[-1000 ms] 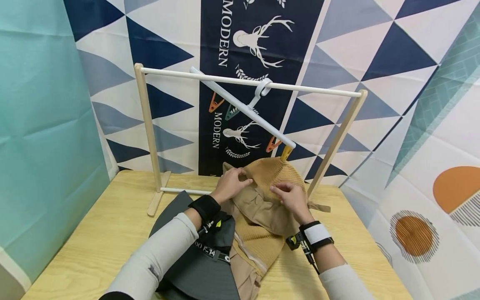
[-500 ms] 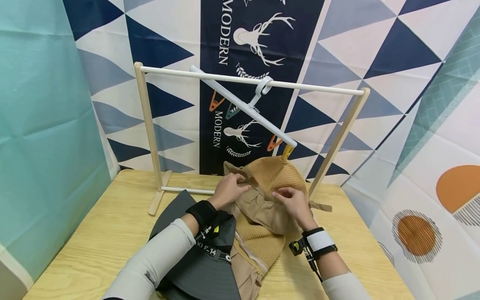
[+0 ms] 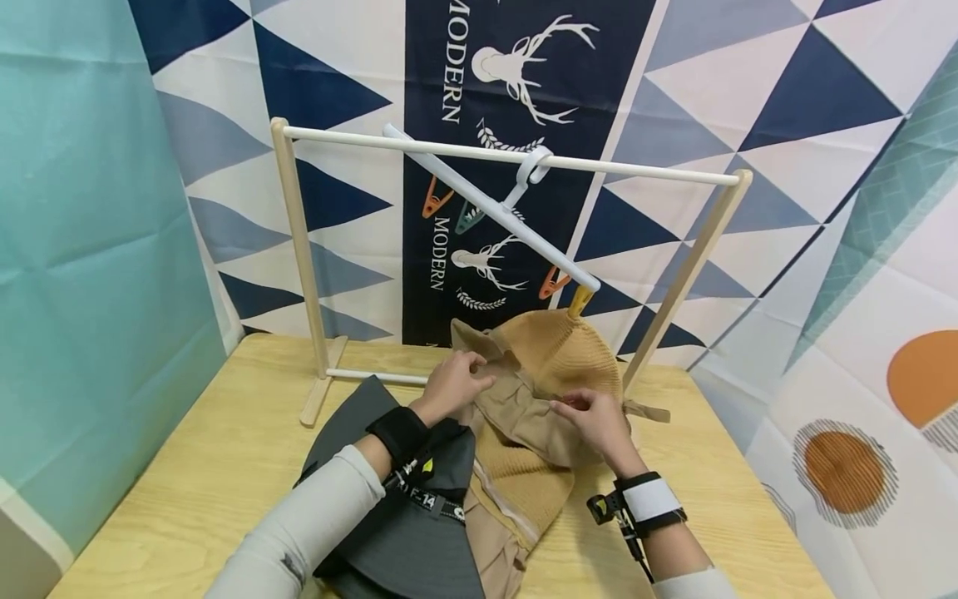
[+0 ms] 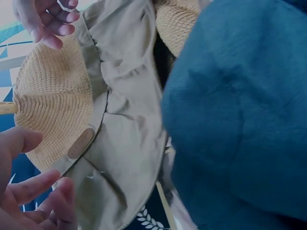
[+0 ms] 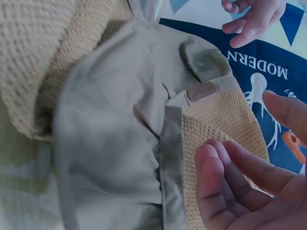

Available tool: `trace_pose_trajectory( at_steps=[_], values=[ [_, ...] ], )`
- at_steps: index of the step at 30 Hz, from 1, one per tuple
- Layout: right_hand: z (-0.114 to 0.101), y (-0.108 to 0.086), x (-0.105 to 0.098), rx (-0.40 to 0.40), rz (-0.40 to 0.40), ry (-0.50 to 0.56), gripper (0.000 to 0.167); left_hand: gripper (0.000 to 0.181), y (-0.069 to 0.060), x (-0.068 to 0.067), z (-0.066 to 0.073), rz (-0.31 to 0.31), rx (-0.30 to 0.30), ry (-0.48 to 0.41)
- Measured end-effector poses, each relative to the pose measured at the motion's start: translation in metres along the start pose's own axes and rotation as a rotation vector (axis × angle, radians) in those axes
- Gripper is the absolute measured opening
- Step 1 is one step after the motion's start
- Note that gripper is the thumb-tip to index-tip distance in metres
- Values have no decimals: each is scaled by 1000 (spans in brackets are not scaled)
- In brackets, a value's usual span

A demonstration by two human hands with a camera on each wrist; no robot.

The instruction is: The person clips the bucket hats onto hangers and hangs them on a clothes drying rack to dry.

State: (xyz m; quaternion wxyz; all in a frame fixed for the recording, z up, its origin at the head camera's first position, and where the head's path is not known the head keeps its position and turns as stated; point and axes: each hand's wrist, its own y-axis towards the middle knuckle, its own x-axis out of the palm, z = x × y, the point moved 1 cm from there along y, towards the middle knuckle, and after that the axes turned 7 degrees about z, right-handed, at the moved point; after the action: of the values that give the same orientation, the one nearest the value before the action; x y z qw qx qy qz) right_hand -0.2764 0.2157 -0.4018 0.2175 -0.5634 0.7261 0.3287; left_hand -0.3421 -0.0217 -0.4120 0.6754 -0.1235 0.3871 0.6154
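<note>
The tan knit-crowned sun hat [image 3: 572,358] is held at its crown by the yellow clip [image 3: 580,301] at the lowered right end of the hanger [image 3: 490,205], so its clipping is judged done. The dark grey bucket hat [image 3: 419,541] and the second knit hat [image 3: 524,478] are left unclipped on the table. The clipped hat's crown is placed between and beyond the hands. Thumb and fingers are parted on both left hand [image 3: 452,387] and right hand [image 3: 596,423]; nothing is gripped.
</note>
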Motion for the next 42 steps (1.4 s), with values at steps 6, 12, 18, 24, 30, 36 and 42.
trace_pose_trajectory(
  at_steps=[6, 12, 18, 24, 30, 36, 42],
  values=[
    [6, -11, 4, 11, -7, -51, 36, 35, -6, 7, -2, -8, -9, 25],
    [12, -21, 12, 18, -43, -73, 32, 33, -10, 15, -5, -23, 0, -6],
    [19, -32, 22, -2, -41, -44, 23, 33, -15, 22, -13, -39, 14, -9],
    [26, -42, 25, 27, -1, -65, 24, 25, -20, 28, -20, -24, 65, 84],
    [32, -47, 25, 52, 0, -102, 33, 21, -24, 30, -23, 14, 147, 104],
    [39, -51, 24, 69, -2, -122, 30, 13, -29, 31, -26, 24, 186, 132],
    [45, -56, 21, 115, 21, -134, 24, 22, -31, 31, -29, -77, 78, 106]
  ],
)
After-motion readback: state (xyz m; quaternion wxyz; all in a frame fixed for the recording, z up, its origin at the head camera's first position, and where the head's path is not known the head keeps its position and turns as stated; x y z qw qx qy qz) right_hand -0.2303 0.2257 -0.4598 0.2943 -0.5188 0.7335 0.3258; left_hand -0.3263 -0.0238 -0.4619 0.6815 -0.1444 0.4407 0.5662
